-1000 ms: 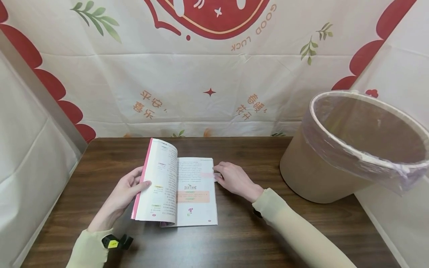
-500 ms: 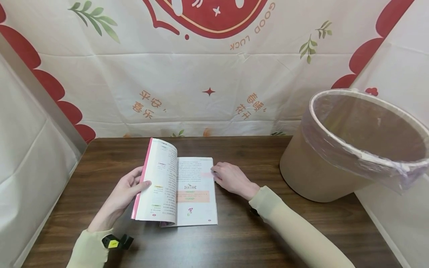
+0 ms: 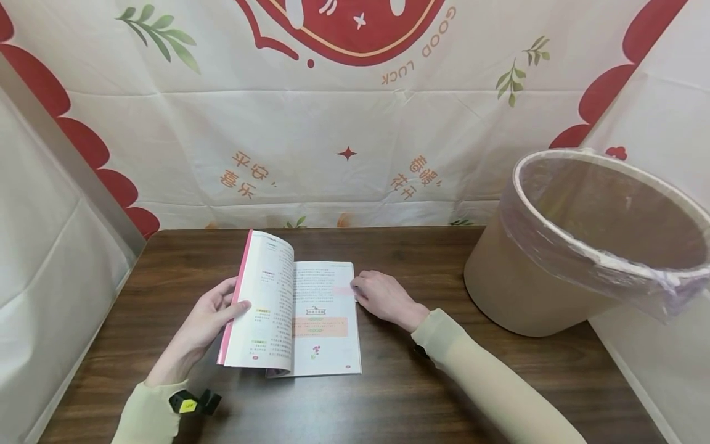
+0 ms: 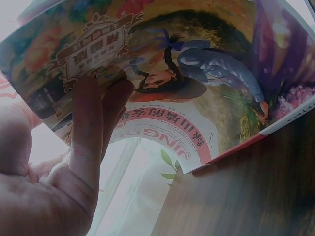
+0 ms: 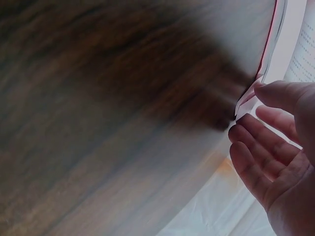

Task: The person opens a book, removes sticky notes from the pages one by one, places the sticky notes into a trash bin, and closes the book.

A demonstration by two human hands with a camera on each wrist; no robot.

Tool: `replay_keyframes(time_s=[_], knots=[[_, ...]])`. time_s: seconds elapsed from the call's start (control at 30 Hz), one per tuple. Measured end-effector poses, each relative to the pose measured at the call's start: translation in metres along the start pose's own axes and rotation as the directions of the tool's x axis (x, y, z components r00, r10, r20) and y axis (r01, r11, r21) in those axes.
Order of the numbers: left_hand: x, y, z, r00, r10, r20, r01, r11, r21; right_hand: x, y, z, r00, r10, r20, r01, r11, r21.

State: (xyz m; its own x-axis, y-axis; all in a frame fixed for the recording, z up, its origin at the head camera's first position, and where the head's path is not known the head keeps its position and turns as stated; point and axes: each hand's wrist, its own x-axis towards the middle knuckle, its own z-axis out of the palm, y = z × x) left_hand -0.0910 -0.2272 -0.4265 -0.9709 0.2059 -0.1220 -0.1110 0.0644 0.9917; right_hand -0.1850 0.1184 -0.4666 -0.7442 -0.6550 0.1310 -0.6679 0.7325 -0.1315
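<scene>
An open book (image 3: 326,283) with printed pages lies on the table, its left half raised and curving. My left hand (image 3: 213,311) grips that raised half at its outer edge, thumb on the page and fingers behind the cover. In the left wrist view the illustrated cover (image 4: 216,73) shows, with the fingers of the left hand (image 4: 86,132) against it. A pink translucent sticky tab (image 3: 342,290) lies across the right page and reaches its outer edge. There my right hand (image 3: 383,298) pinches the tab's protruding end (image 5: 247,102) between thumb and fingers; the other fingers are slightly bent.
A large beige bin (image 3: 532,277) lined with a clear plastic bag stands at the table's right side. Behind the dark wooden table (image 3: 410,401) hangs a printed white cloth (image 3: 310,135). White cloth walls flank both sides.
My right hand has moved slightly left, closer over the page edge, and now covers the tab's protruding end. The left hand and the book stay as they were.
</scene>
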Motion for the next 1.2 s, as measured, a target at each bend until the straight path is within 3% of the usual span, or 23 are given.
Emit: replay_keyframes(time_s=[0.6, 1.2], knots=[[-0.0003, 0.0006, -0.0005, 1.0, 0.006, 0.007, -0.006, 1.0, -0.001, 0.0019, 0.0015, -0.0006, 1.0, -0.013, 0.017, 0.014, 0.999, -0.04], [0.0, -0.0021, -0.0009, 1.0, 0.012, 0.006, -0.012, 1.0, -0.003, 0.0083, 0.0021, -0.001, 0.997, -0.06, -0.053, 0.053, 0.992, -0.113]])
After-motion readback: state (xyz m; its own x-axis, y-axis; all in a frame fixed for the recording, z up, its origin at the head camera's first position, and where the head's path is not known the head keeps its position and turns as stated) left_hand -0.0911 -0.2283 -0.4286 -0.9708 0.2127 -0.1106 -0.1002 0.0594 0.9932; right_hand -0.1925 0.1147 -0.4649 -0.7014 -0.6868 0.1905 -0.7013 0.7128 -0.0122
